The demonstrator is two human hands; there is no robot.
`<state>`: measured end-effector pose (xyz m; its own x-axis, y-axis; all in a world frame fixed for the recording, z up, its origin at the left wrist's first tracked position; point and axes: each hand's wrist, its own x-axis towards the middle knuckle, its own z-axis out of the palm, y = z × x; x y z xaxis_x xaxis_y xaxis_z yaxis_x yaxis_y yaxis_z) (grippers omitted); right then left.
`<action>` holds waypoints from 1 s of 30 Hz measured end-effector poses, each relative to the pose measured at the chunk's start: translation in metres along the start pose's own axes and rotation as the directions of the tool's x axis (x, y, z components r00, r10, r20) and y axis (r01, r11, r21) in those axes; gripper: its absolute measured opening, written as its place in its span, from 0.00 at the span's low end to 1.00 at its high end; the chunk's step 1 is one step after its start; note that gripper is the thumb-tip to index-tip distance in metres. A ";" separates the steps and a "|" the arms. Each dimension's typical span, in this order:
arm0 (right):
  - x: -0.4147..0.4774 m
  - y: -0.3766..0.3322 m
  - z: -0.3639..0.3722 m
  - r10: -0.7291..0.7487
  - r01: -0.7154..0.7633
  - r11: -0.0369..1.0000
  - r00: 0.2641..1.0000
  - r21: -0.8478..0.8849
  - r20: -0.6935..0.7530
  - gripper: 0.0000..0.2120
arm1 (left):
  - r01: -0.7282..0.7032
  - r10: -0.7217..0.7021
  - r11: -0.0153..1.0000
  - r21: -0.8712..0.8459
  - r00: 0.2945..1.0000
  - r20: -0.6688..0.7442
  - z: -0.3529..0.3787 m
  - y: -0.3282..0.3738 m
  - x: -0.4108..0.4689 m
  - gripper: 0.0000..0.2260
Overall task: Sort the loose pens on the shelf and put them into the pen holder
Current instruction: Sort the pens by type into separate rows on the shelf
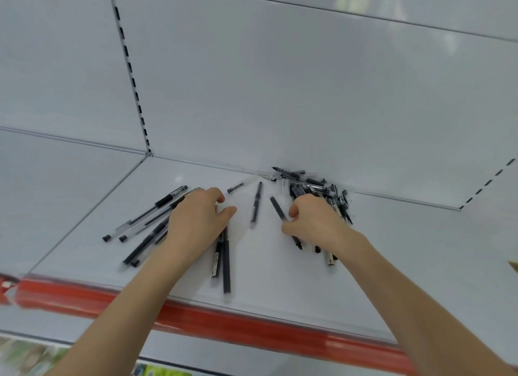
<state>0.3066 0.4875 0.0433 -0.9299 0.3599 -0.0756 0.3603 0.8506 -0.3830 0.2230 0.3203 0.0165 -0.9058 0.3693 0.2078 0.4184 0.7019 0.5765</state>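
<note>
Right grip (314,221) on black pen (277,207); pen label (216,261) illegible.

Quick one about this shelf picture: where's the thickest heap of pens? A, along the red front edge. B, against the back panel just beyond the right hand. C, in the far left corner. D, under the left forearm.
B: the heap of pens lies tangled against the back panel, just beyond the right hand, which grips into its near edge; the left hand covers only a thinner spread.
</note>
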 end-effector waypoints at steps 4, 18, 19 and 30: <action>-0.019 0.014 -0.011 0.003 0.018 0.954 0.998 0.300 -0.068 0.05 | -0.047 0.047 0.998 -0.038 0.999 0.000 0.002 0.006 0.005 0.11; -0.062 0.054 -0.032 0.148 0.163 0.548 0.946 0.821 -0.287 0.13 | -0.368 0.373 0.927 -0.070 0.886 0.277 0.036 0.054 0.049 0.11; -0.063 0.056 -0.032 0.161 0.160 0.512 0.947 0.844 -0.277 0.13 | -0.391 0.387 0.919 -0.051 0.872 0.301 0.039 0.056 0.053 0.12; -0.070 0.060 -0.033 0.212 0.154 0.500 0.932 0.852 -0.293 0.04 | -0.159 0.145 0.985 0.062 0.972 0.187 0.061 0.069 0.073 0.09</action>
<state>0.3955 0.5258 0.0556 -0.7689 0.6283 0.1184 -0.0262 0.1541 -0.9877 0.1901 0.4324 0.0229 -0.8066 0.5748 0.1379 0.5607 0.6703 0.4862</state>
